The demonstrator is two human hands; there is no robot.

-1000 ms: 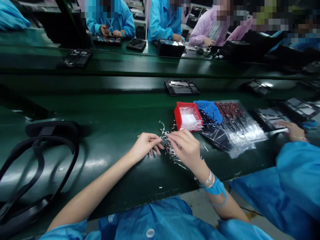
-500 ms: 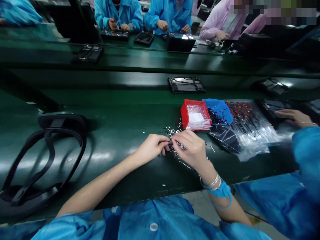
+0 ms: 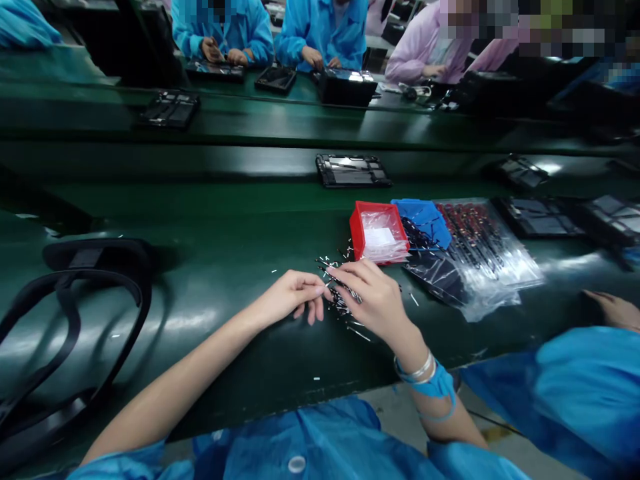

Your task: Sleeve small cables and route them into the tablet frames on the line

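My left hand (image 3: pixel 294 297) is closed in a pinch between thumb and forefinger, its other fingers hanging loosely below. A small whitish sliver (image 3: pixel 327 285) shows at its fingertips, too small to name. Close beside it, my right hand (image 3: pixel 373 295) curls over a pile of small black strips with white ends (image 3: pixel 341 308). Its fingertips come together near the left hand's pinch, and what they grip is hidden. Behind the right hand stands a red bin (image 3: pixel 356 233) holding clear plastic bags and a white paper. A blue bin (image 3: pixel 434 220) with thin black strips adjoins it.
Right of the bins lie clear bags of parts (image 3: pixel 480 247). A black stand with looped bands (image 3: pixel 145 300) occupies the left. An opened flat device (image 3: pixel 353 171) lies beyond the bins. A co-worker's hand (image 3: pixel 613 308) is at far right; other people sit opposite.
The view has swung slightly right, shifting everything left. My left hand's lower fingers have loosened, and the hands are a little farther apart. The neighbour's hand has moved off a device towards the table's near edge.
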